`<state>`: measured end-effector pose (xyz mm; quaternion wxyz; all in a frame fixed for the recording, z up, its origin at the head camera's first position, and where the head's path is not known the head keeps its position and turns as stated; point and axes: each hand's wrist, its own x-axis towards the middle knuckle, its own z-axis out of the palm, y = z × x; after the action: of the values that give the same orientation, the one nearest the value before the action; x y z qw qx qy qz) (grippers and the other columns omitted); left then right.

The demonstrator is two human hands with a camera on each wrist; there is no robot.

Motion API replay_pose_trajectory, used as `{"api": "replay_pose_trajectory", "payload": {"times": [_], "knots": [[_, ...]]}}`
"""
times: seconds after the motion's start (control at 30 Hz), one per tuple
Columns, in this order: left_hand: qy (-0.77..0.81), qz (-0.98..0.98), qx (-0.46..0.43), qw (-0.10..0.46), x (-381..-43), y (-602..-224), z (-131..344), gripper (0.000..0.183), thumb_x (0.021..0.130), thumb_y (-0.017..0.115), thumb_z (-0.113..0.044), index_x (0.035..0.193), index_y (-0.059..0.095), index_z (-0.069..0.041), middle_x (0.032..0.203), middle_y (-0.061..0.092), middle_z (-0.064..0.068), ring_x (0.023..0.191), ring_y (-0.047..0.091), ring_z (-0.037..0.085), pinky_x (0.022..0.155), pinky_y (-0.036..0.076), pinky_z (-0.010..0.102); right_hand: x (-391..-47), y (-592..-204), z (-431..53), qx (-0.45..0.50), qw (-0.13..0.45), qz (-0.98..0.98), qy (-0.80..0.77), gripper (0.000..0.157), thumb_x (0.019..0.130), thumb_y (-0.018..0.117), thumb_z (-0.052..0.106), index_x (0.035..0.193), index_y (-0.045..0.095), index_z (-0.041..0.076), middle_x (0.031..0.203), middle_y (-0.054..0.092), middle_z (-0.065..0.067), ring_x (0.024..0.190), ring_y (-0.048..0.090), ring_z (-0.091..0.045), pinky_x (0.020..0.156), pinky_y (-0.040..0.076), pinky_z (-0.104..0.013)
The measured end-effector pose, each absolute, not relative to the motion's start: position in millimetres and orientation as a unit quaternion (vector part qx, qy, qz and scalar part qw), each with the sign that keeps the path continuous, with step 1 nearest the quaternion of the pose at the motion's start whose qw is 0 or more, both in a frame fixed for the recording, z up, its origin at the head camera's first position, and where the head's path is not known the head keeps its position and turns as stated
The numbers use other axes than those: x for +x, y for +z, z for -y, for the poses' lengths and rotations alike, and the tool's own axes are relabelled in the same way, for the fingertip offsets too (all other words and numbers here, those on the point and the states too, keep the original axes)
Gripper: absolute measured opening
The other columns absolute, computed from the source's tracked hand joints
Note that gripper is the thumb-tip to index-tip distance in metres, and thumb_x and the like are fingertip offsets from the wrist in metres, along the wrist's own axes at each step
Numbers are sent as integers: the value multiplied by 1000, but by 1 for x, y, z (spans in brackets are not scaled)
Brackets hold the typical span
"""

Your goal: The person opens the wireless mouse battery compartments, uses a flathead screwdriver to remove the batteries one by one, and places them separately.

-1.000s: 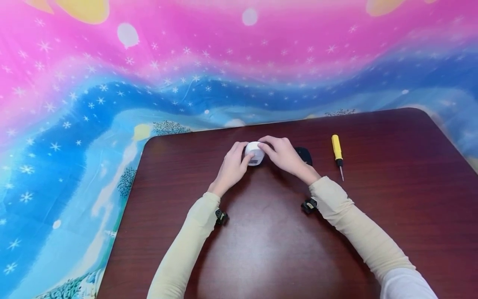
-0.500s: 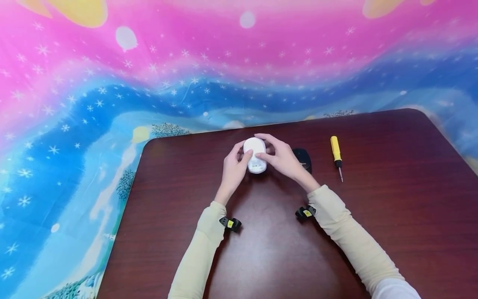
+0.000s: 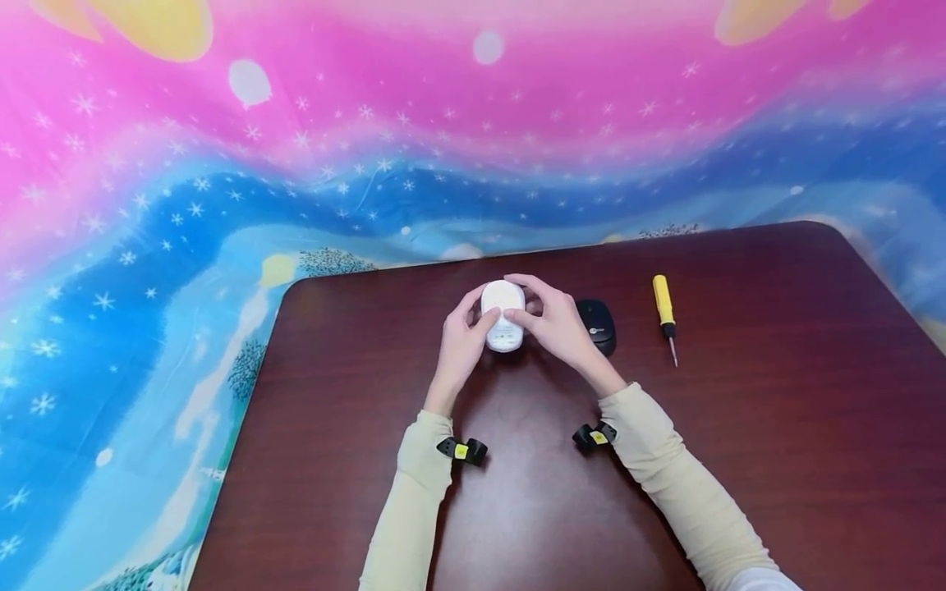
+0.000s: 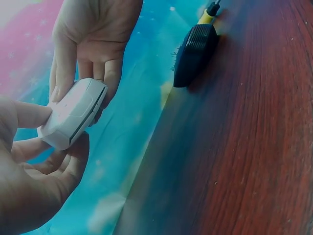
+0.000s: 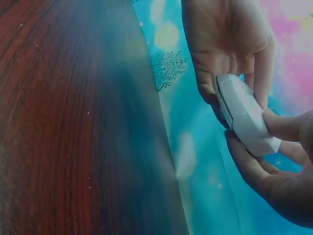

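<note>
Both hands hold a white oval plastic device [image 3: 503, 294] above the far middle of the table, raised off its surface. The left hand [image 3: 462, 341] grips its left side, thumb on the face with small print. From the other side the right hand [image 3: 559, 330] grips it, its thumb almost meeting the left one. In the left wrist view a thin dark seam runs along the edge of the white device [image 4: 73, 115], with the fingers curled beneath. The right wrist view shows the same white device [image 5: 244, 117] side-on; its far face is hidden.
A black rounded device [image 3: 597, 327] with a small light logo lies just right of the right hand, partly behind it. Farther right is a yellow-handled screwdriver [image 3: 664, 316], tip toward the person. A patterned cloth [image 3: 369, 189] hangs behind the table's [image 3: 776, 410] far edge.
The white device has turned so its printed face shows more fully toward the head camera. Both thumbs have shifted onto that face. The forearms have turned slightly and drawn closer together.
</note>
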<state>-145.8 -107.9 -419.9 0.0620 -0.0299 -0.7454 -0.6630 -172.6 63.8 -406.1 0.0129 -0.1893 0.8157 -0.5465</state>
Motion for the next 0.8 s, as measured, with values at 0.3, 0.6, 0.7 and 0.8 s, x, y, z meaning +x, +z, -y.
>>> {"api": "replay_pose_trajectory", "payload": {"times": [0.3, 0.6, 0.7, 0.8], "knots": [[-665, 744, -17, 61, -144, -427, 106, 41, 100, 65, -5, 140, 60, 1, 131, 65, 21, 116, 64, 32, 96, 50, 33, -174, -412, -65, -201, -5, -825, -528, 47, 95, 75, 6, 140, 62, 6, 106, 68, -15, 79, 66, -23, 62, 57, -32], [-669, 741, -4, 58, -140, -429, 103, 41, 99, 66, -6, 138, 62, 3, 123, 69, 20, 108, 66, 28, 87, 51, 27, -172, -407, -64, -173, 7, -824, -539, 43, 95, 75, 8, 136, 62, 4, 101, 72, -16, 80, 72, -25, 63, 61, -40], [-667, 743, -7, 54, -140, -428, 102, 41, 98, 66, -6, 138, 61, 3, 123, 69, 21, 106, 66, 29, 86, 51, 25, -172, -405, -66, -161, 0, -828, -538, 41, 96, 74, 8, 135, 63, 5, 101, 72, -16, 84, 73, -26, 69, 60, -42], [-660, 750, -9, 53, -140, -428, 102, 41, 98, 67, -5, 138, 62, 2, 120, 70, 21, 100, 68, 26, 80, 52, 24, -172, -404, -66, -148, -27, -820, -552, 35, 96, 73, 7, 130, 64, 4, 104, 73, -17, 92, 73, -28, 79, 59, -41]]}}
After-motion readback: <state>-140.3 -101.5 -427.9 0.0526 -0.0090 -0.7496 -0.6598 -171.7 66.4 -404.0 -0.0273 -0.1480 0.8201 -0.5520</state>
